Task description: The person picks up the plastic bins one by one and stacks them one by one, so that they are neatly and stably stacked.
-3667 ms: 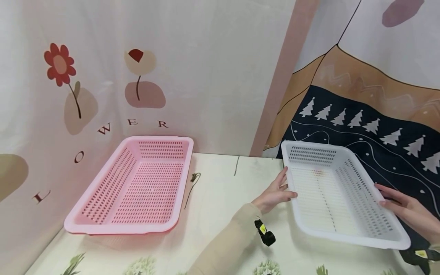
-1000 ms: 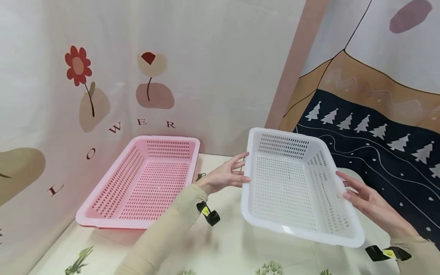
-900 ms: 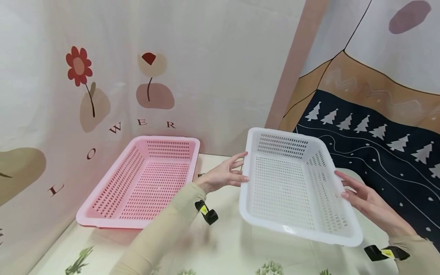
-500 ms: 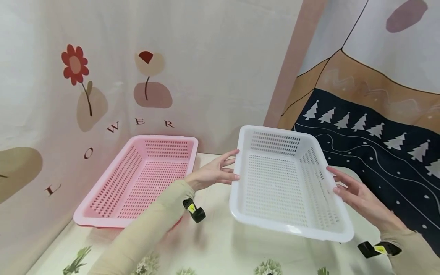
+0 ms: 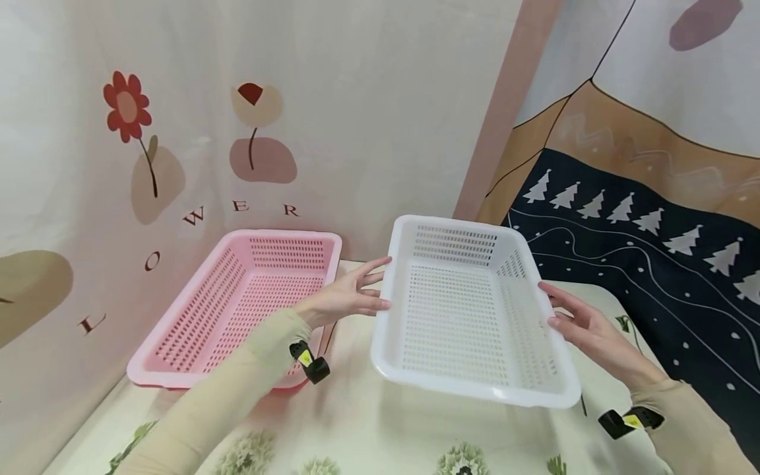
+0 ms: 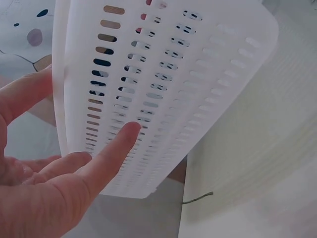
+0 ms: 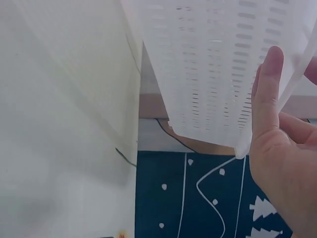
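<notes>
From here I see the white basket [image 5: 452,323] held above the table [image 5: 368,425], right of the pink basket [image 5: 237,316]; left hand [image 5: 344,298] and right hand [image 5: 594,333] each pinch a long rim, thumb against fingers. I judge it light, stiffish, slick, best gripped mid-rim

Near the back-left corner of the cream, plant-printed tabletop [image 5: 356,432], you have a pink rectangular perforated plastic basket [image 5: 202,310]. Behind the back edge you see a pale flower-printed curtain [image 5: 368,112]; past the right edge, navy cloth [image 5: 632,260] with white trees.
</notes>
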Demonstrator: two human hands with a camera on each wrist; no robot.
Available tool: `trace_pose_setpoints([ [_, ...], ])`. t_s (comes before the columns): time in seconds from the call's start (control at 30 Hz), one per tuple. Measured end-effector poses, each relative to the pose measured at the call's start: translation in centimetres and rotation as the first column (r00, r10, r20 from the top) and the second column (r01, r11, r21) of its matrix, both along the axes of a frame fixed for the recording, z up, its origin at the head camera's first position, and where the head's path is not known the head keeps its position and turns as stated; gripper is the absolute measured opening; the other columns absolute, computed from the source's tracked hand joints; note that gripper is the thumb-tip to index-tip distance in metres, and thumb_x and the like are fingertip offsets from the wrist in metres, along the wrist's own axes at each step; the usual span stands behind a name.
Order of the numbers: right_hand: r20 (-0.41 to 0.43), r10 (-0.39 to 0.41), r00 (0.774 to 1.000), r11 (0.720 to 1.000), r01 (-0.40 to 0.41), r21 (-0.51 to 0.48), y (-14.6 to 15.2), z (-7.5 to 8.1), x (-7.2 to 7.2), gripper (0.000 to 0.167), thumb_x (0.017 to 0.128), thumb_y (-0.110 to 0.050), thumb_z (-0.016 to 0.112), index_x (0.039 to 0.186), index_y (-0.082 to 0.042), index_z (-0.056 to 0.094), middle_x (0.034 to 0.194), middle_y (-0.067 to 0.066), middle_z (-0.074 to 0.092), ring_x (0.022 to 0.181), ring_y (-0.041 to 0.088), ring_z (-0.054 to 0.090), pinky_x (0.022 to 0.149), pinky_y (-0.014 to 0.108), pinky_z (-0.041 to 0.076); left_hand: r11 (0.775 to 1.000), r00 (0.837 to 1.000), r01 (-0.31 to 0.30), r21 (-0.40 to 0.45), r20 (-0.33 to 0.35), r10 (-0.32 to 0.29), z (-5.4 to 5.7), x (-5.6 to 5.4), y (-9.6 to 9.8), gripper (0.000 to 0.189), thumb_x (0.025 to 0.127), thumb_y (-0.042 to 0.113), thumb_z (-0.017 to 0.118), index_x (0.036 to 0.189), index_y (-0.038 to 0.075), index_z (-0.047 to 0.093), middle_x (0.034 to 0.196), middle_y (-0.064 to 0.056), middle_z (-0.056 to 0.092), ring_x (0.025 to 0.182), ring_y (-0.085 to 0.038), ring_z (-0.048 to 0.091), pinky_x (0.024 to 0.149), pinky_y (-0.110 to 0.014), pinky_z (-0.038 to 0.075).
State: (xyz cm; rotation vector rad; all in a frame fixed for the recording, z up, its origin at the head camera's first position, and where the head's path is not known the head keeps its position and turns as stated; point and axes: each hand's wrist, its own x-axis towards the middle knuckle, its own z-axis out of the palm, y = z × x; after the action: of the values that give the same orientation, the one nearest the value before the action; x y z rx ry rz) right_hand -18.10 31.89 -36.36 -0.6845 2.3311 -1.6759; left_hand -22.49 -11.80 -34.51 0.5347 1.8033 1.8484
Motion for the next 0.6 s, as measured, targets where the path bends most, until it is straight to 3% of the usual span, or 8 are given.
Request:
trace_pose_setpoints([
  [0.23,0.016,0.009,1.000,1.000,-0.009,0.010,-1.0,0.1,-0.3,0.058,0.102,-0.007,0.043,0.155,-0.010,0.017,0.130,0.018,0.037,0.101,0.025,0.061,0.082,0.037,0.053,1.000,1.000,-0.009,-0.012,0.002,0.009,-0.1,0.4,-1.3,0.091,0.085,-0.003,0.068,0.156,0.022,0.016,0.157,-0.013,0.022,0.129,-0.036,0.043,0.098,-0.047,0.044],
  [0.6,0.024,0.030,0.999,0.999,-0.029,-0.019,-2.9,0.5,-0.1,0.061,0.101,-0.006,0.046,0.155,-0.013,0.018,0.133,0.019,0.038,0.106,0.020,0.061,0.085,0.036,0.052,0.998,0.998,-0.004,-0.060,-0.068,0.000,-0.1,1.1,-3.6,0.090,0.087,0.003,0.070,0.156,0.022,0.015,0.157,-0.011,0.023,0.129,-0.033,0.045,0.098,-0.047,0.042],
])
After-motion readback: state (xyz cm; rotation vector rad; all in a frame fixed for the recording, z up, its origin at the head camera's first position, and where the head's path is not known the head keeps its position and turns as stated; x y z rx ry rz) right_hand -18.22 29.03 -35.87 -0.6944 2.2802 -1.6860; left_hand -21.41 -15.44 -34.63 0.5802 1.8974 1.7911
